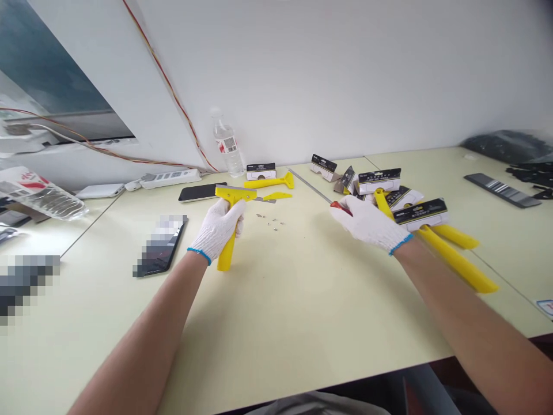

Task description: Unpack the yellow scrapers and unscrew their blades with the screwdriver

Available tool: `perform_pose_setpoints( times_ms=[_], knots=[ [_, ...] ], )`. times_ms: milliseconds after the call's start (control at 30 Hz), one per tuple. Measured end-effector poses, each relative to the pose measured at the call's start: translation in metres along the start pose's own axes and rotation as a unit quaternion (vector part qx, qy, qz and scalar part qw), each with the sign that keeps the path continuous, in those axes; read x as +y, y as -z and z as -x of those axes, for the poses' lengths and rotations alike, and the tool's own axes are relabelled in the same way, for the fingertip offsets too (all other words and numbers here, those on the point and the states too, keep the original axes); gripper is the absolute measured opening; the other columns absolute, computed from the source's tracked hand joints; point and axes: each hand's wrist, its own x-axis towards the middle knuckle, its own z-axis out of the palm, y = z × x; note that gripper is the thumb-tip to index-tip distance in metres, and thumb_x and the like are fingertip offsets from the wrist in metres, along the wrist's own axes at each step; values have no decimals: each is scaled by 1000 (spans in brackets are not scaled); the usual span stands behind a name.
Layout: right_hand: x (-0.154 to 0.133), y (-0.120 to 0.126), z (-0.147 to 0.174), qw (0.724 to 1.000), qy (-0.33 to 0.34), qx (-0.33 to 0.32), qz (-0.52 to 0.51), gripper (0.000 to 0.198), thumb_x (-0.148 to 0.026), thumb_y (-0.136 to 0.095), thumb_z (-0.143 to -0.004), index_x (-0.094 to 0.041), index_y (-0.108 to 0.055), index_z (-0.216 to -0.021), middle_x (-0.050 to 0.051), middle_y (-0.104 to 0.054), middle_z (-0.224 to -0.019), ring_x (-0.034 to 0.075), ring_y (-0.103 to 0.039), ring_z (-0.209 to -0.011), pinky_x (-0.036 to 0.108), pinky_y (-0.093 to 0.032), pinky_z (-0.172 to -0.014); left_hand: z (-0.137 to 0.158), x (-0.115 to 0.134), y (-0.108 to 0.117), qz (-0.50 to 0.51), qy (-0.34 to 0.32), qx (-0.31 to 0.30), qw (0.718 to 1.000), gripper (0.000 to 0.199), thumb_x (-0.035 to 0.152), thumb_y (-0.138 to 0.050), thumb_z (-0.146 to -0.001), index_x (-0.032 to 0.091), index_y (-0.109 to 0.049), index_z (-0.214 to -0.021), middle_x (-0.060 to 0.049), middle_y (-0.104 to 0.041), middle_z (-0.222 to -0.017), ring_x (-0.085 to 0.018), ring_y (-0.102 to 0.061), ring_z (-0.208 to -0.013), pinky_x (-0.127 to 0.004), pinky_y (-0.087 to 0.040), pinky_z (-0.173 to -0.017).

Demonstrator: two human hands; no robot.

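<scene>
My left hand (pixel 219 228), in a white knit glove, is closed around the handle of a yellow scraper (pixel 226 253), its blade end pointing up and away from me. In my right hand (pixel 367 221), gloved too, is a screwdriver (pixel 314 189) with a red handle and a long thin shaft that points to the far left. Between the hands several small screws (pixel 275 223) lie on the table. Just beyond them are a loose blade (pixel 265 200), a yellow cover piece (pixel 279 196) and another yellow scraper (pixel 270 181).
Carded yellow scrapers (pixel 460 259) lie beyond my right forearm. A dark phone (pixel 161 248) and a black device (pixel 201 192) are on the left. A water bottle (pixel 228 147) stands against the wall, near a power strip (pixel 170 177). A dark flat strip (pixel 501 190) lies far right.
</scene>
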Motion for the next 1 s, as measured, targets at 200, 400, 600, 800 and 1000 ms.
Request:
perform_pose_setpoints(
  times_ms=[200, 400, 600, 800, 1000],
  knots=[
    [-22, -18, 20, 932, -14, -231, -279, 43, -62, -48, -105, -21, -59, -95, -1, -54, -78, 12, -48, -58, 25, -39, -52, -7, 2, 7, -147, -34, 59, 987, 27, 42, -58, -96, 22, -50, -80, 0, -59, -62, -16, -57, -55, -30, -44, -58],
    [-19, -34, 20, 943, -6, -167, -289, 34, -51, -45, -106, -24, -47, -86, -5, -50, -66, 11, -43, -48, 26, -33, -47, -31, 10, 1, -171, -45, 38, 984, 24, 38, -59, -92, 21, -52, -77, -2, -65, -61, -16, -61, -56, -30, -48, -60],
    [-14, -39, 18, 975, 83, -97, -184, 46, -55, -39, -109, -20, -64, -91, -1, -57, -69, 16, -53, -64, 30, -39, -66, -40, 23, -15, -208, -56, 69, 974, 35, 37, -57, -91, 20, -49, -62, -2, -59, -52, -15, -57, -50, -30, -44, -54],
    [-15, -40, 20, 976, 95, -88, -174, 43, -52, -42, -109, -20, -62, -87, -2, -58, -71, 16, -54, -67, 30, -38, -69, -37, 18, -17, -200, -71, 59, 975, 36, 41, -57, -91, 21, -48, -63, -1, -57, -53, -15, -54, -48, -30, -42, -52],
    [-19, -37, 21, 976, 81, -99, -175, 45, -55, -41, -109, -21, -59, -86, -2, -54, -69, 16, -51, -65, 30, -37, -67, -33, 19, -16, -188, -76, 51, 978, 32, 38, -57, -90, 22, -46, -65, -2, -57, -55, -16, -55, -49, -31, -42, -52]
  ],
)
